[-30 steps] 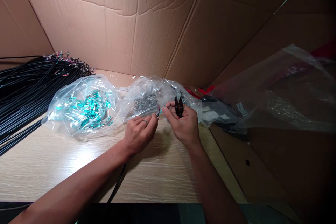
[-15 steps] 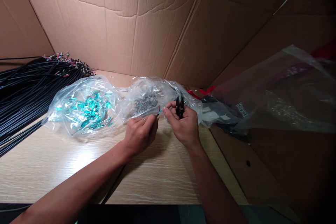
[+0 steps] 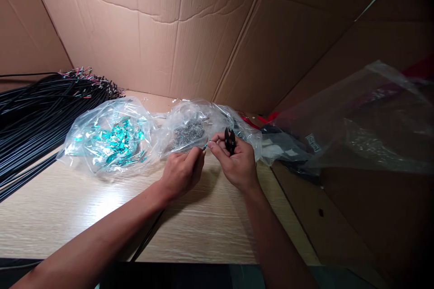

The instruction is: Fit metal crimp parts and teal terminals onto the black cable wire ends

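Note:
My left hand (image 3: 183, 169) is closed around a black cable (image 3: 146, 240), which runs down from the fist to the table's front edge. Thin coloured wires (image 3: 206, 143) stick out of the cable end above the thumb. My right hand (image 3: 237, 162) holds dark cutting pliers (image 3: 229, 141) against the palm, jaws pointing up and slightly apart. Its thumb and forefinger pinch close to the wire ends; whether they grip a wire is too small to tell.
A clear bag of shiny teal pieces (image 3: 118, 140) lies left, and a bag of small metal parts (image 3: 190, 134) behind my hands. Many black cables (image 3: 40, 117) are piled far left. Another clear bag (image 3: 369, 135) hangs right. Cardboard walls (image 3: 156, 36) enclose the table (image 3: 57, 221).
My right thumb and forefinger have shifted slightly left, closer to the wire ends, and the pliers have moved with that hand. The left hand keeps its hold on the cable.

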{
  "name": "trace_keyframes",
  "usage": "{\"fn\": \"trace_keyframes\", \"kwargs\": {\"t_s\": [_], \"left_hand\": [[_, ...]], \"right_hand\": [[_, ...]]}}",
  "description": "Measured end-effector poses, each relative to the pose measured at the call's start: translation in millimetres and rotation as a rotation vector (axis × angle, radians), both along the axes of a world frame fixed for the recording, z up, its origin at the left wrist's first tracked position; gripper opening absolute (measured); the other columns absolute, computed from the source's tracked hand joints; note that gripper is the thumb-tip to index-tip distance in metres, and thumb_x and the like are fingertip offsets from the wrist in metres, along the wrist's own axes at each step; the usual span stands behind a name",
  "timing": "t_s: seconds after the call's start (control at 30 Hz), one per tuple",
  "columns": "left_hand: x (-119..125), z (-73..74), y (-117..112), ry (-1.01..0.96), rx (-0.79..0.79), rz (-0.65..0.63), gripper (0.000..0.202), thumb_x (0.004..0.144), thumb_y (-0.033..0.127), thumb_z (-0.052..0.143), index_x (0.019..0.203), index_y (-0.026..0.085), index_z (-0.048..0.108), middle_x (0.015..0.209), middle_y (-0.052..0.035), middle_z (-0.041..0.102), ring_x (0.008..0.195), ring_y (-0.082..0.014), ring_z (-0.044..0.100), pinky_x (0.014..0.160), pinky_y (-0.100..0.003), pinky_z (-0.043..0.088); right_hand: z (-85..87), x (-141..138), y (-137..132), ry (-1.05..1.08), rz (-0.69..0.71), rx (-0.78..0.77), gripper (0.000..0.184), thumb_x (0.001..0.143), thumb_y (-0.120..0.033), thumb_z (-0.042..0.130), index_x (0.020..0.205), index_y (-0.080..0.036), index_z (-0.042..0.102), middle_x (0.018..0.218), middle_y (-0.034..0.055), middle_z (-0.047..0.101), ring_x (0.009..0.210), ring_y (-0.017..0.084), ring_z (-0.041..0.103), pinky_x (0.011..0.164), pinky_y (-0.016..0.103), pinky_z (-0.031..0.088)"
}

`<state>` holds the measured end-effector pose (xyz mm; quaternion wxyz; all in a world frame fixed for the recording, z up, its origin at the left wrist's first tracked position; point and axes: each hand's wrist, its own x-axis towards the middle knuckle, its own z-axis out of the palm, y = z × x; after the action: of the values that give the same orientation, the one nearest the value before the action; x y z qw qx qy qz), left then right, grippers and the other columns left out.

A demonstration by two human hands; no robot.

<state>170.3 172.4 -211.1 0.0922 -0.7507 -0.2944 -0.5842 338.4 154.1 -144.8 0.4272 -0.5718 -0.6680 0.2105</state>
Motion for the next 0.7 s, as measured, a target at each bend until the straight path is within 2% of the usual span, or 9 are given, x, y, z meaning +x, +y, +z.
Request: {"fn": "trace_keyframes", "kwargs": {"t_s": [0.23,0.43,0.7], "left_hand": [[0.4,-0.1,0.4,-0.005,0.019,0.03,0.027,0.114,0.019,0.054,0.087,0.021,0.05,0.057,0.0064,0.046,0.045,-0.0114,0.047,0.048,-0.034,0.028],[0.0,2.5,0.8,-0.008,0.065,0.064,0.029,0.112,0.016,0.056,0.084,0.021,0.051,0.057,0.0055,0.049,0.045,-0.0116,0.046,0.049,-0.034,0.028],[-1.2,4.5,0.8,0.034,0.108,0.06,0.032,0.109,0.011,0.057,0.079,0.02,0.05,0.061,0.0043,0.05,0.049,-0.0118,0.042,0.052,-0.033,0.03]], "right_hand": [[-1.3,0.6,2.4,0.095,-0.026,0.016,0.076,0.09,-0.071,0.066,0.117,-0.001,0.061,0.07,-0.0003,0.029,0.063,-0.012,0.03,0.066,-0.001,0.035],[0.2,-2.4,2.2,0.086,-0.045,0.011,0.073,0.09,-0.07,0.067,0.112,-0.001,0.06,0.067,-0.0003,0.028,0.062,-0.012,0.028,0.063,0.0,0.032],[-1.1,-2.1,5.0,0.089,-0.064,0.025,0.076,0.089,-0.072,0.067,0.113,0.0,0.059,0.067,-0.0011,0.029,0.061,-0.012,0.027,0.063,0.0,0.032]]}}
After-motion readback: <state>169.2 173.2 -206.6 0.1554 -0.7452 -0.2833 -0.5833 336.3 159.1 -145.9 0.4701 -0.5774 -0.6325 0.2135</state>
